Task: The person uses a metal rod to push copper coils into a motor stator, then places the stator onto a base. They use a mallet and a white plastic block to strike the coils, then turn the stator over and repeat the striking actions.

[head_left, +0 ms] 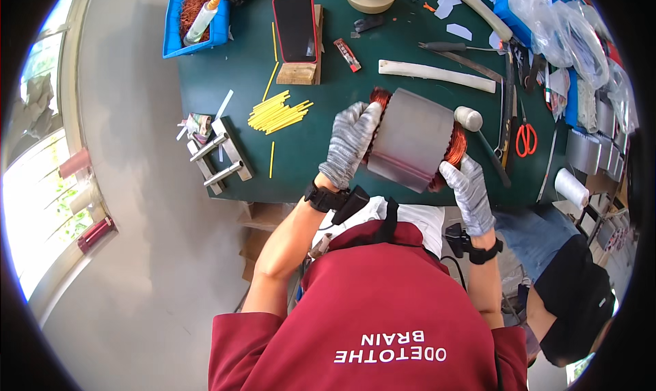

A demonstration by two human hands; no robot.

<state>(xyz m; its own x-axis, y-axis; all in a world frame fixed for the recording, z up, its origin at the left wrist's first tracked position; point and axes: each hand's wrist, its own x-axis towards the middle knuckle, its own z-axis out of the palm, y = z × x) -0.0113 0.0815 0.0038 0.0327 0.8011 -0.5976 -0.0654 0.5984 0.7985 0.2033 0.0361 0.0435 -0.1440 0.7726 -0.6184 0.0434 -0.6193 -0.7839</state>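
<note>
Between my hands is a motor stator [412, 135], a grey metal cylinder lying on its side with copper windings [456, 145] bulging from both ends. My left hand [352, 139], in a grey knitted glove, grips its left end at the copper coils. At the lower right end, my right hand [470, 191], gloved the same way, has its fingers closed on the other coils. Just right of the stator lies a mallet [469, 119] with a white head and a dark handle. The underside of the stator is hidden.
A phone [296, 29] leans on a wooden block [298, 74]. Yellow sticks [279, 113] lie left, near a metal frame [222, 160]. A white strip [437, 76], red-handled scissors [526, 139] and a blue bin [175, 22] surround the work. Another person [572, 299] is at the right.
</note>
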